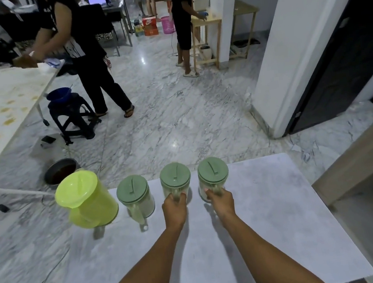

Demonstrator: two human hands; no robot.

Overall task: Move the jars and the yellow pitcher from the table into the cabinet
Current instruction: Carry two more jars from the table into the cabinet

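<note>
Along the far edge of a pale grey table stand a yellow pitcher with its lid on and three clear jars with green lids. The left jar stands free beside the pitcher, its handle facing me. My left hand is closed around the handle of the middle jar. Around the handle of the right jar my right hand is closed. Both held jars are upright on or just above the table.
A wooden panel, possibly the cabinet, is at the right edge. Beyond the table lie marble floor, a metal bowl, a dark stool and a stained white table. Two people stand farther back.
</note>
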